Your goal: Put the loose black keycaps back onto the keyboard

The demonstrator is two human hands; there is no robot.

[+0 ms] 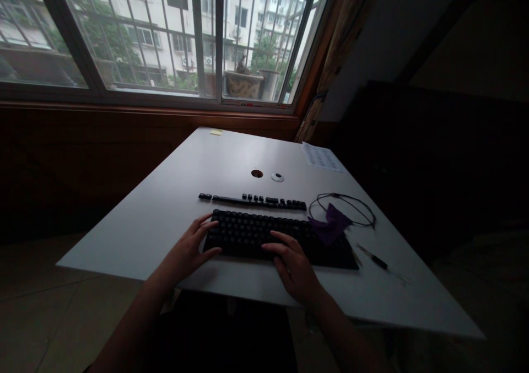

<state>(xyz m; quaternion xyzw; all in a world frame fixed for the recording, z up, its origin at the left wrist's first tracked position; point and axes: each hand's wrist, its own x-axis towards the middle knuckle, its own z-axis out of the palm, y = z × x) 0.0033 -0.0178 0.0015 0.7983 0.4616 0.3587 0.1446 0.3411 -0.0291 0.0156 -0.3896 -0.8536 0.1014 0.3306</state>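
Observation:
A black keyboard (248,231) lies flat near the front edge of the white table. My left hand (193,247) rests at its left end, fingers spread over the corner and thumb along the front edge. Over the middle keys is my right hand (291,263), its fingers stretched out and touching or just above the keys. A purple cloth (330,224) lies crumpled over the keyboard's right part. Behind the keyboard, several loose black keycaps (271,200) stand in a row beside a long black strip (235,200).
A looped black cable (363,203) lies at the right, partly by the cloth. Nearer the right edge is a black-handled wire tool (378,261). Farther back are a round hole (257,173), its ring-shaped cover (278,177), a printed sheet (322,157) and a yellow note (215,133).

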